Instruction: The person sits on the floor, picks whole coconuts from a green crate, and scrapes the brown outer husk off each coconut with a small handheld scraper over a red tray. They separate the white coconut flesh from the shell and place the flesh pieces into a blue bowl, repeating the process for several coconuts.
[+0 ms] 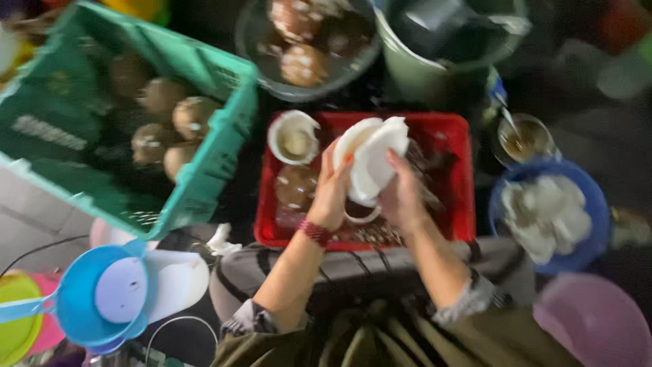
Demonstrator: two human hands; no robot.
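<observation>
Both my hands hold a white piece of coconut flesh above a red plastic crate. My left hand, with a red band at the wrist, grips its left side. My right hand grips its right side from below. In the crate lie a halved coconut with a white inside, a brown coconut shell and dark husk scraps. The picture is blurred.
A green crate with several brown coconuts stands at the left. A grey bowl of coconuts and a green bucket are at the top. A blue bowl of white coconut pieces sits at the right, a blue scoop at the lower left.
</observation>
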